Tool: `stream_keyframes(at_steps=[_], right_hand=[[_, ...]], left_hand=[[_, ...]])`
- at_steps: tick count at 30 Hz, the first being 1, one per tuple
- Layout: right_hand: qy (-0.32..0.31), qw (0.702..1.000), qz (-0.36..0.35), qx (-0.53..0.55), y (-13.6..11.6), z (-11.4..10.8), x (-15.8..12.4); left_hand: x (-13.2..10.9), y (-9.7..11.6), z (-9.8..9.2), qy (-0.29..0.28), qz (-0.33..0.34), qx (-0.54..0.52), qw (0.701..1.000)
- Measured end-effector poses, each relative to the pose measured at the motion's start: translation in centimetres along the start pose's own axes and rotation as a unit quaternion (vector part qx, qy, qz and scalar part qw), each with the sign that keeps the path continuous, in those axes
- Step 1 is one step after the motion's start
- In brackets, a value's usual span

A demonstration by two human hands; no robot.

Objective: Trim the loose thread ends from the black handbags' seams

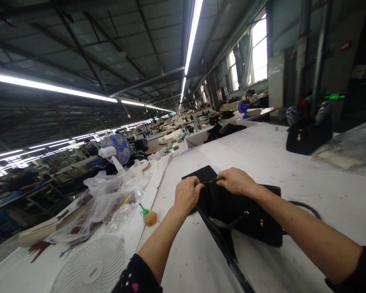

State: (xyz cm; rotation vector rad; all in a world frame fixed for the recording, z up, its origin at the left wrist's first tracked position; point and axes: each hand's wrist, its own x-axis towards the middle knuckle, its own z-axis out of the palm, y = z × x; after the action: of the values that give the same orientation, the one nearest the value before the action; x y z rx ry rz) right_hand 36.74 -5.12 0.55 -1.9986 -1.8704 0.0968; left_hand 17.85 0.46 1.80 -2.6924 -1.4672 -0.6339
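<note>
A black handbag [253, 215] with small gold-coloured metal fittings lies on the white table in front of me. Its dark straps [225, 248] trail toward the table's near side. My left hand [186, 192] pinches one end of a thin black strip [208, 180] at the bag's far edge. Closed on the strip's other end, my right hand [235, 181] keeps it stretched between the two. Whether the strip is a strap or an edge of the bag I cannot tell. My right forearm crosses over the bag and hides part of it.
A glue bottle with a green nozzle [149, 216] stands left of my left arm. Nearby are a white fan [90, 270], plastic bags [110, 193] and a blue fan [117, 148]. Another black bag [308, 136] sits at the far right beside clear plastic sheeting [356, 142].
</note>
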Motion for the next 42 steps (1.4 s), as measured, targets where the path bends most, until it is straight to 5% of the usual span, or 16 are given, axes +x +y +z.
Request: stream_keyframes(at_steps=[21, 27, 42], right_hand=[[-0.003, 1.0, 0.012, 0.014, 0.5, 0.3, 0.5], [0.007, 0.995, -0.058, 0.082, -0.6, 0.2, 0.9], [0.014, 1.0, -0.016, -0.015, -2.3, 0.8, 1.8]], left_hand=[[0.2, 0.0, 0.7, 0.004, 0.015, 0.035, 0.999], [0.2, -0.2, 1.0, 0.011, 0.014, 0.034, 0.999], [-0.2, -0.5, 0.9, -0.002, -0.003, 0.03, 1.0]])
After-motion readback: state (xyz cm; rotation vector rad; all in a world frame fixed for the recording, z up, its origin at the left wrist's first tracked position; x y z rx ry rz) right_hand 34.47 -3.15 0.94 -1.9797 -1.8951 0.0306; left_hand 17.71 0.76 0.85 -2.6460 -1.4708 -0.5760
